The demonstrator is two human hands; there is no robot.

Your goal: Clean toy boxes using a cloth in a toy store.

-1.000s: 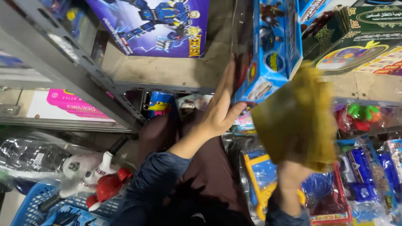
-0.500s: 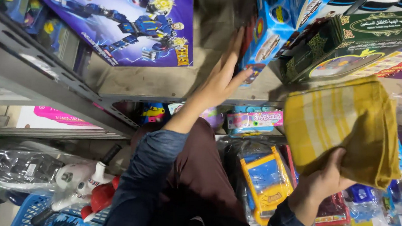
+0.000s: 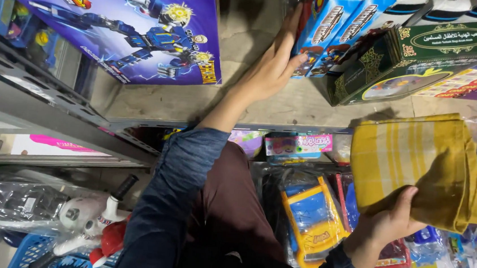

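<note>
My left hand (image 3: 275,63) reaches up to the shelf, its palm and fingers flat against the side of a tall blue toy box (image 3: 329,22) that stands there. It presses the box rather than wrapping around it. My right hand (image 3: 393,220) is lower at the right, gripping a folded yellow striped cloth (image 3: 415,165) by its bottom edge. Both arms wear dark blue denim sleeves.
A large purple robot toy box (image 3: 117,22) stands at the shelf's left. A dark green box (image 3: 420,57) leans beside the blue boxes. Below the metal shelf edge (image 3: 53,114) hang bagged toys, including a yellow toy car (image 3: 311,219) and white-and-red toys (image 3: 95,225).
The left hand slid from gripping the blue box's lower end to pressing its side. The right hand lowered the yellow cloth to the right, and it now hangs flat.
</note>
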